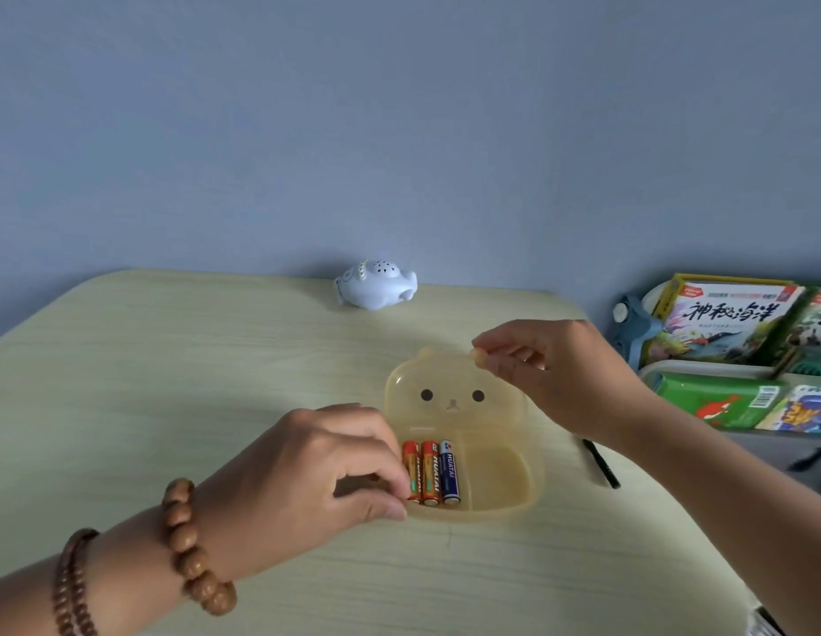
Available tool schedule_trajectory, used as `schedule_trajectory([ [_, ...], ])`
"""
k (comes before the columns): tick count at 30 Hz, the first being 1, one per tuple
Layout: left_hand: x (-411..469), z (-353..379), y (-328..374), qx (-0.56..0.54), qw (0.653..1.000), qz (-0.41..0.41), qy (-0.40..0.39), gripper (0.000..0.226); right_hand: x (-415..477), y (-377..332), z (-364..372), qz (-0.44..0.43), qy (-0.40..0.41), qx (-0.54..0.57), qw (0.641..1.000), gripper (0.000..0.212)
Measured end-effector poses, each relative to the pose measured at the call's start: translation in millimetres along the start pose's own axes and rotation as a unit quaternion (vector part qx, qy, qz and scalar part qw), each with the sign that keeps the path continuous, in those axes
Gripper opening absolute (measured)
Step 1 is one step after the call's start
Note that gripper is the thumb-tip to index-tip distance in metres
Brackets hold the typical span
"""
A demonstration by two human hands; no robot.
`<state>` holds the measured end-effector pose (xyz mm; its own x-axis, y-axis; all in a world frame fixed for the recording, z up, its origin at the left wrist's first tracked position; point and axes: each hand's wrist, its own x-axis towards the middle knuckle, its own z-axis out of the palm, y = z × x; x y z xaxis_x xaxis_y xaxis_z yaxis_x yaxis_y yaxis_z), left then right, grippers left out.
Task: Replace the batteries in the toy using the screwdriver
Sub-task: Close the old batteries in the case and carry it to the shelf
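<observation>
A translucent yellow bear-shaped box [500,479] lies open on the table, its lid [454,397] tipped up and back. My right hand [569,374] pinches the lid's right ear. Three batteries lie side by side in the box's left compartment: two orange ones [430,475] and a blue one [449,472]. My left hand [307,470] reaches into that compartment, fingers closed around the leftmost orange battery [412,470]. The white whale-shaped toy [376,286] sits at the table's far edge against the wall. A black screwdriver [603,465] lies on the table under my right forearm.
The pale wood table [193,383] ends at a blue wall. To the right, off the table, a white rack [702,371] holds colourful book boxes [725,323]. Wooden bead bracelets [188,548] circle my left wrist.
</observation>
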<state>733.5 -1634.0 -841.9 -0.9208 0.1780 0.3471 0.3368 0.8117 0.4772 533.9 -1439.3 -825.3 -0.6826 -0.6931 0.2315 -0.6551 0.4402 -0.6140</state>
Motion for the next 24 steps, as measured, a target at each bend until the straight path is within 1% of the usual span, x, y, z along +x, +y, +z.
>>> schedule_trajectory([
  [4, -5, 3, 0, -0.004, 1.0, -0.002, 0.024, 0.011, -10, -11, -10, -0.024, 0.035, 0.028, 0.999, 0.013],
  [7, -10, 6, 0, -0.003, 0.996, -0.022, 0.082, 0.019, -31, -19, -21, -0.067, 0.043, 0.079, 0.994, 0.013],
  [8, -12, 7, -1, -0.018, 0.993, -0.036, 0.108, 0.025, -38, -20, -24, -0.089, 0.038, 0.09, 0.991, 0.014],
  [10, -15, 8, -2, -0.115, 0.978, -0.097, 0.145, 0.046, -53, -21, -26, -0.138, 0.028, 0.078, 0.987, 0.018],
  [11, -16, 7, -2, -0.164, 0.968, -0.13, 0.141, 0.06, -59, -21, -27, -0.163, 0.024, 0.056, 0.985, 0.02],
  [12, -16, 8, -3, -0.197, 0.961, -0.154, 0.121, 0.076, -65, -20, -26, -0.188, 0.019, 0.035, 0.981, 0.02],
  [13, -16, 8, -3, -0.205, 0.96, -0.165, 0.093, 0.091, -71, -20, -24, -0.211, 0.013, 0.018, 0.977, 0.02],
  [14, -16, 8, -4, -0.199, 0.964, -0.167, 0.064, 0.102, -77, -19, -21, -0.233, 0.006, 0.004, 0.972, 0.019],
  [15, -14, 7, -4, -0.187, 0.968, -0.166, 0.037, 0.106, -82, -18, -18, -0.253, -0.002, -0.009, 0.967, 0.017],
  [17, -9, 6, -1, -0.152, 0.974, -0.165, -0.006, 0.1, -89, -16, -9, -0.287, -0.016, -0.034, 0.957, 0.012],
  [18, -7, 7, 1, -0.134, 0.978, -0.158, -0.013, 0.093, -90, -14, -6, -0.296, -0.019, -0.041, 0.954, 0.01],
  [20, -1, 8, 4, -0.108, 0.985, -0.134, -0.003, 0.074, -92, -12, -5, -0.296, -0.022, -0.04, 0.954, 0.008],
  [22, 2, 8, 6, -0.098, 0.985, -0.138, 0.015, 0.064, -94, -12, -7, -0.274, -0.025, -0.027, 0.961, 0.018],
  [24, 3, 7, 5, -0.092, 0.984, -0.151, 0.017, 0.066, -96, -14, -8, -0.233, -0.027, -0.028, 0.972, 0.036],
])
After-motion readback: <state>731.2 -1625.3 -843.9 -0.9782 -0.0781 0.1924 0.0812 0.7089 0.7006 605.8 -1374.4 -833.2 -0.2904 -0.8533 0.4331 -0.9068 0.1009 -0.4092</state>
